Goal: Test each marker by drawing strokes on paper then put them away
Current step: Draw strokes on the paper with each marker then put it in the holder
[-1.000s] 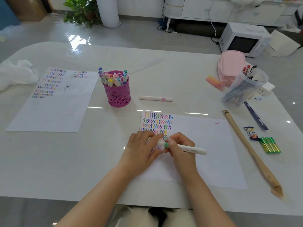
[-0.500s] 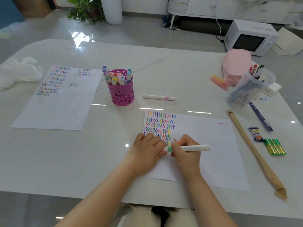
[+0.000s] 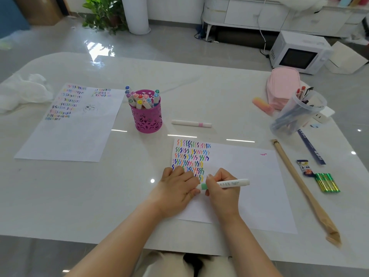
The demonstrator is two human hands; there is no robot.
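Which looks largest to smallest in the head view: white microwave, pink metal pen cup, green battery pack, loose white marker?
1. white microwave, though farthest away
2. pink metal pen cup
3. green battery pack and loose white marker: alike, marker longer, pack wider

Left forearm (image 3: 119,236) and right forearm (image 3: 245,242) enter from the bottom edge of the frame. Both are bare from that edge to the wrists. Left hand (image 3: 175,186) and right hand (image 3: 221,193), lower centre, are bare, with fingernails cut short. At bottom centre a cream garment (image 3: 159,264) covers the lap. A dark patch (image 3: 192,262) shows at its middle; its nature cannot be told.
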